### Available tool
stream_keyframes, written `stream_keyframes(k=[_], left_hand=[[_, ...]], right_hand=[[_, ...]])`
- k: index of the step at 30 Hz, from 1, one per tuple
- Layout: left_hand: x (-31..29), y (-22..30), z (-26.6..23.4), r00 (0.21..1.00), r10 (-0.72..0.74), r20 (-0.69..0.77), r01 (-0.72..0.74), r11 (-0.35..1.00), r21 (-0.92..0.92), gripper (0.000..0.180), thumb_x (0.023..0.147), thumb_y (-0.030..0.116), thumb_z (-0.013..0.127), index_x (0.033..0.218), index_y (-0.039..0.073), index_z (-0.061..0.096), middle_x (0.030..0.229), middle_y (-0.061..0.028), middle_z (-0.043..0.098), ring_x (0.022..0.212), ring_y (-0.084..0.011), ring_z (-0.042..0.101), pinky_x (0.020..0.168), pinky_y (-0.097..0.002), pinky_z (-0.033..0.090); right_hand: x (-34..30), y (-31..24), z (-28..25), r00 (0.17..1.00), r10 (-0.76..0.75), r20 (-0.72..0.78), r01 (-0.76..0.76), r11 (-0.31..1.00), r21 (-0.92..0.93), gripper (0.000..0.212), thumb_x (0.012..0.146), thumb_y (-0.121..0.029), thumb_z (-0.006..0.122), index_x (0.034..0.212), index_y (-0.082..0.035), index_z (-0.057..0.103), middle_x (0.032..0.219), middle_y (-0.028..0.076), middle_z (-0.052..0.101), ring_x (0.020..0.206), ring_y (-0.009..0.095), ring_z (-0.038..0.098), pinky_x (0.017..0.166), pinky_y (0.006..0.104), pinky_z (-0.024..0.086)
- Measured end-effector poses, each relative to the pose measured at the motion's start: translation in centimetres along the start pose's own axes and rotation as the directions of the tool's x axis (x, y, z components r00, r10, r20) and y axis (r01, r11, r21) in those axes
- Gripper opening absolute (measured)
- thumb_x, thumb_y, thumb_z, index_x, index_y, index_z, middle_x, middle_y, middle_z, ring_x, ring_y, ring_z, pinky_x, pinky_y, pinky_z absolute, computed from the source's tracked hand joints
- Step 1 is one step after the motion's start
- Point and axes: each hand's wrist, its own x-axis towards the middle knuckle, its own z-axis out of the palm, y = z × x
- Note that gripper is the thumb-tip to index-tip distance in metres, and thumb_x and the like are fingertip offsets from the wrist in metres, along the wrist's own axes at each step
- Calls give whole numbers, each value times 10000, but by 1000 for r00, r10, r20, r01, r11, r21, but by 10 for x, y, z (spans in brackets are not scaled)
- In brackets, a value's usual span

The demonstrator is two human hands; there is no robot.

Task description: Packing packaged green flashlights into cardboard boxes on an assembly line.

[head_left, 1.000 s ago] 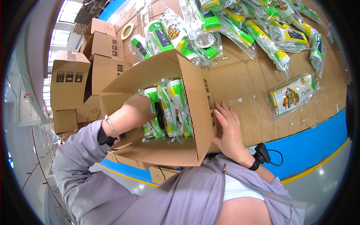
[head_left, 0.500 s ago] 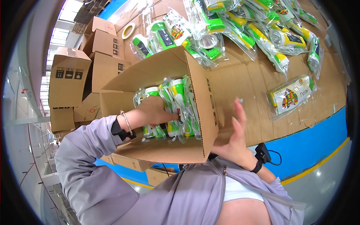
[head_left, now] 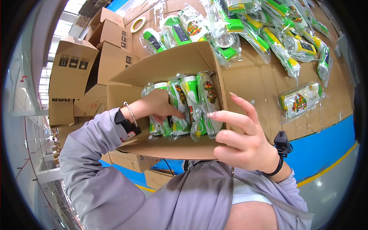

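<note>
A cardboard box with raised flaps stands in front of me, holding a row of green, white and yellow flashlights in clear plastic bags. My left hand reaches inside from the left, with thumb and fingers bent down around a bagged flashlight; some fingertips are hidden among the bags. Beside it lie a bagged flashlight and another one against the right wall. My right hand hovers over the box's right edge, fingers spread and nothing in them.
Many bagged flashlights are heaped across the far side of the cardboard-covered table. One bagged flashlight lies apart at the right. A tape roll sits at the back. Open cartons are stacked at the left.
My right hand has moved from outside the box's right wall to over its edge, its fingers now pointing left. My left hand stays among the bagged flashlights; the view has shifted slightly.
</note>
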Motion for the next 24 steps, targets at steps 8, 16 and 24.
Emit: stream_keyframes(k=[8, 16, 24], left_hand=[[-17, 4, -5, 993, 105, -62, -85, 961, 262, 475, 733, 416, 766, 699, -40, 636, 627, -129, 642, 508, -171, 648, 475, -274, 554], [-6, 31, 6, 995, -73, 67, 86, 973, -215, 456, 798, 351, 667, 934, -81, 616, 804, -182, 652, 592, -209, 673, 556, -281, 592], [18, 25, 16, 995, 72, 63, -38, 900, -435, 551, 693, 351, 732, 901, -143, 608, 859, -214, 650, 678, -235, 690, 599, -297, 598]], right_hand=[[1, -6, -7, 997, 72, 17, -71, 997, -9, 201, 611, -115, 653, 585, -137, 454, 753, -1, 457, 1111, 221, 551, 1030, 552, 379], [-2, -9, -5, 997, 80, 23, -82, 994, 76, 180, 631, -116, 669, 612, -127, 490, 795, 12, 479, 1148, 241, 528, 1023, 545, 381], [-3, -4, -1, 995, 95, -8, -93, 985, 144, 162, 650, -123, 682, 635, -128, 521, 816, 10, 489, 1155, 251, 521, 1011, 540, 382]])
